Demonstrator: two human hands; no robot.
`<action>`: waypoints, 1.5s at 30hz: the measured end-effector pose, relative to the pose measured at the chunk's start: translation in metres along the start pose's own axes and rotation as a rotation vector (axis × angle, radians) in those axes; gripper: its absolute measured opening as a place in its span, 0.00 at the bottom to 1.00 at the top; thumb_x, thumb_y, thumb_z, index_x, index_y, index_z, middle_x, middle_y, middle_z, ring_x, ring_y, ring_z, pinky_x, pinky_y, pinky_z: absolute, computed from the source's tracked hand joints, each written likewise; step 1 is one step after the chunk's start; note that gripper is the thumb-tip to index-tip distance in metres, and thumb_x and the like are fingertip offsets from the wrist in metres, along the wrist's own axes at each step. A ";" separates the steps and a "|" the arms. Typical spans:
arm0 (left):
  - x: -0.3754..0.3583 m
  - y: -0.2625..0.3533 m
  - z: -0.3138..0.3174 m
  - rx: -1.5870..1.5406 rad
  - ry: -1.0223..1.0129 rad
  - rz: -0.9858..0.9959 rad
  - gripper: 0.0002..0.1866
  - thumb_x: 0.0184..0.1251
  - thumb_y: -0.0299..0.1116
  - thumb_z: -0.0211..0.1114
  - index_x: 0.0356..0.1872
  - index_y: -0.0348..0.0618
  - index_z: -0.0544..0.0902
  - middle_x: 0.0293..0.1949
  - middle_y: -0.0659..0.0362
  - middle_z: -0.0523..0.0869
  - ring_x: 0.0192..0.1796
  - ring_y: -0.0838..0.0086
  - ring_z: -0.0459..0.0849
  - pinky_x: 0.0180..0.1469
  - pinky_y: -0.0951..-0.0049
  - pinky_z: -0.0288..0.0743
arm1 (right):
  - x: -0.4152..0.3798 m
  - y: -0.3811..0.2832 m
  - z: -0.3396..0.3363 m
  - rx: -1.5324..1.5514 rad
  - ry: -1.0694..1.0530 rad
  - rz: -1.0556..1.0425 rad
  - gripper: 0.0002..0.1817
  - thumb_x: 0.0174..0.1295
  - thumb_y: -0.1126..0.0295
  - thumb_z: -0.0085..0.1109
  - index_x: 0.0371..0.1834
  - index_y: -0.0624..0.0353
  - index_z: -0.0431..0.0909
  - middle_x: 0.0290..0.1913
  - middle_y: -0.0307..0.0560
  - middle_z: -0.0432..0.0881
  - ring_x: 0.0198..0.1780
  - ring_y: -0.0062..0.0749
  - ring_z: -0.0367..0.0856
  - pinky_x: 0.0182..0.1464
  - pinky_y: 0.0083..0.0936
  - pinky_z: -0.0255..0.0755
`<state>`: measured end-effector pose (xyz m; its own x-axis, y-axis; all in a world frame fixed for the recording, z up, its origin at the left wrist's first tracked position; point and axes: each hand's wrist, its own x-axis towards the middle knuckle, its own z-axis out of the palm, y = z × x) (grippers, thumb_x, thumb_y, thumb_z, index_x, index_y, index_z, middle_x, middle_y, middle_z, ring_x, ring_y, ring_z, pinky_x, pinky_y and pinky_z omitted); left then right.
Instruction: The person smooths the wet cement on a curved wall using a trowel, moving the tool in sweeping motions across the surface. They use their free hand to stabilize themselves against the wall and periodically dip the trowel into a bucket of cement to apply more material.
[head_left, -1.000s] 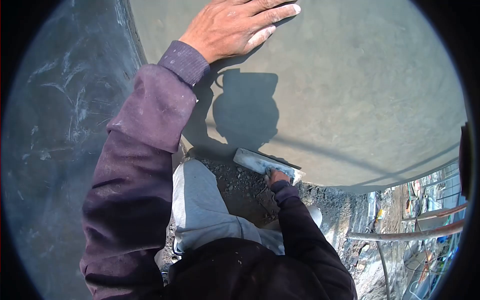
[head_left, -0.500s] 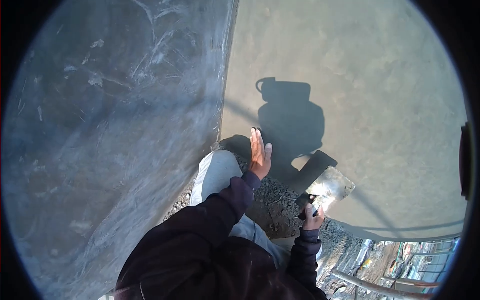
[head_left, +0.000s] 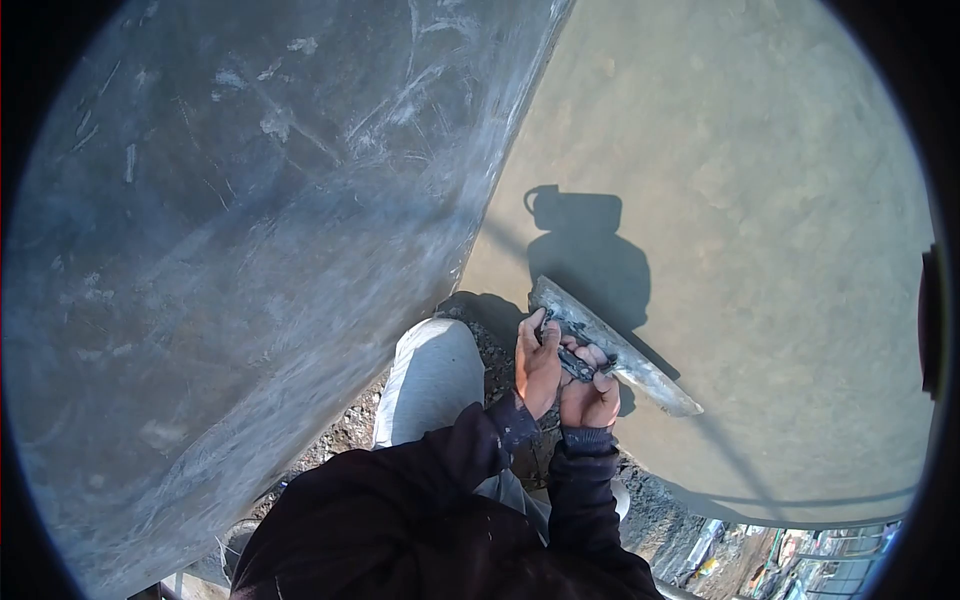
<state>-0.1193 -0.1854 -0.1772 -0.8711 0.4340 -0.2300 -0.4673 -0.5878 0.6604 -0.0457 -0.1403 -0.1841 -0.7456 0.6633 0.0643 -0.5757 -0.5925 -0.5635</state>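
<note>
A metal trowel (head_left: 635, 362) with a flat rectangular blade is seen nearly edge-on, slanting from upper left to lower right over the smooth plastered wall (head_left: 760, 230). My right hand (head_left: 590, 398) is wrapped round its dark handle (head_left: 574, 362), below the blade. Close beside it, my left hand (head_left: 539, 365) is closed at the handle's left end, with fingertips by the blade's upper left part. The two hands are nearly touching. Some of the fingers are hidden behind the handle and each other.
A dark grey wall surface (head_left: 250, 250) meets the lighter wall at a corner line. My knee (head_left: 435, 370) in light trousers is near that corner, over gravelly ground (head_left: 345, 430). Debris and metal bars show at the lower right. My shadow falls on the lighter wall.
My left hand has come down and right from near the wall onto the trowel handle. The trowel has turned from blade face showing to nearly edge-on and moved up and left. The view has tilted.
</note>
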 end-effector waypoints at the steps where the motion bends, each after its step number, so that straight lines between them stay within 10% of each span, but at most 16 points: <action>1: 0.004 0.006 -0.004 -0.001 -0.019 0.080 0.18 0.75 0.33 0.51 0.60 0.37 0.65 0.39 0.59 0.75 0.36 0.81 0.76 0.40 0.77 0.76 | -0.003 0.001 0.004 -0.070 0.027 0.089 0.18 0.55 0.72 0.53 0.48 0.69 0.73 0.51 0.58 0.80 0.61 0.51 0.72 0.66 0.46 0.64; 5: 0.028 0.045 -0.003 0.464 -0.100 0.383 0.19 0.73 0.35 0.54 0.58 0.33 0.69 0.40 0.53 0.75 0.41 0.74 0.78 0.46 0.73 0.74 | -0.051 -0.027 0.023 -0.688 -0.002 0.552 0.11 0.67 0.75 0.49 0.48 0.68 0.74 0.50 0.59 0.79 0.52 0.44 0.80 0.54 0.36 0.75; 7: 0.057 0.064 0.000 0.750 -0.104 0.814 0.19 0.70 0.34 0.57 0.56 0.32 0.71 0.41 0.49 0.78 0.42 0.63 0.80 0.46 0.68 0.74 | -0.074 -0.068 0.042 -0.972 -0.026 0.188 0.10 0.65 0.76 0.53 0.47 0.68 0.74 0.49 0.59 0.79 0.48 0.41 0.82 0.51 0.34 0.76; 9: 0.070 0.110 0.025 0.932 -0.101 1.074 0.19 0.70 0.33 0.57 0.56 0.33 0.71 0.40 0.50 0.79 0.40 0.63 0.80 0.42 0.69 0.75 | -0.064 -0.117 0.062 -1.169 0.025 -0.601 0.10 0.67 0.78 0.49 0.49 0.70 0.73 0.50 0.58 0.78 0.49 0.39 0.80 0.55 0.34 0.72; 14: 0.110 0.154 0.066 0.880 -0.079 1.311 0.20 0.64 0.38 0.64 0.51 0.34 0.75 0.45 0.46 0.80 0.48 0.55 0.80 0.49 0.63 0.75 | -0.017 -0.250 0.115 -1.956 0.384 -1.660 0.18 0.69 0.76 0.47 0.60 0.73 0.66 0.60 0.62 0.70 0.62 0.45 0.70 0.65 0.37 0.62; 17: 0.120 0.147 0.060 0.951 -0.027 1.051 0.20 0.61 0.39 0.67 0.48 0.35 0.77 0.45 0.46 0.81 0.47 0.55 0.81 0.50 0.62 0.75 | 0.012 -0.291 0.115 -2.162 0.322 -1.887 0.21 0.69 0.71 0.50 0.62 0.70 0.66 0.60 0.59 0.70 0.61 0.46 0.69 0.64 0.36 0.63; 25: 0.153 0.092 0.001 0.862 -0.018 1.252 0.20 0.57 0.36 0.71 0.45 0.32 0.80 0.35 0.48 0.84 0.35 0.59 0.85 0.37 0.67 0.79 | 0.072 -0.298 0.083 -2.116 0.213 -2.199 0.21 0.68 0.60 0.52 0.55 0.66 0.75 0.61 0.52 0.66 0.62 0.41 0.67 0.60 0.37 0.68; 41: 0.150 -0.014 -0.072 0.606 0.201 0.639 0.16 0.62 0.32 0.65 0.49 0.34 0.81 0.40 0.52 0.86 0.42 0.72 0.84 0.48 0.73 0.76 | 0.068 -0.300 0.082 -2.186 0.149 -2.135 0.20 0.69 0.62 0.52 0.56 0.67 0.75 0.62 0.54 0.64 0.63 0.44 0.66 0.61 0.40 0.66; 42: 0.163 -0.037 -0.083 0.593 0.259 0.793 0.13 0.65 0.34 0.63 0.45 0.36 0.82 0.32 0.58 0.85 0.32 0.73 0.82 0.38 0.73 0.77 | 0.069 -0.300 0.083 -2.174 0.138 -2.141 0.21 0.69 0.61 0.51 0.56 0.67 0.74 0.63 0.54 0.63 0.64 0.45 0.66 0.62 0.40 0.66; 45: 0.177 -0.084 -0.111 0.254 0.351 0.438 0.09 0.66 0.34 0.62 0.41 0.40 0.82 0.24 0.64 0.80 0.22 0.81 0.75 0.23 0.77 0.70 | 0.070 -0.299 0.082 -2.150 0.162 -2.173 0.21 0.69 0.61 0.51 0.57 0.66 0.74 0.63 0.55 0.63 0.64 0.46 0.65 0.62 0.41 0.66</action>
<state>-0.2510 -0.1349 -0.3531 -0.9920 -0.0872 -0.0917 -0.0415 -0.4608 0.8866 0.0465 0.0455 0.0564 -0.2481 -0.3830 0.8898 0.6273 0.6364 0.4488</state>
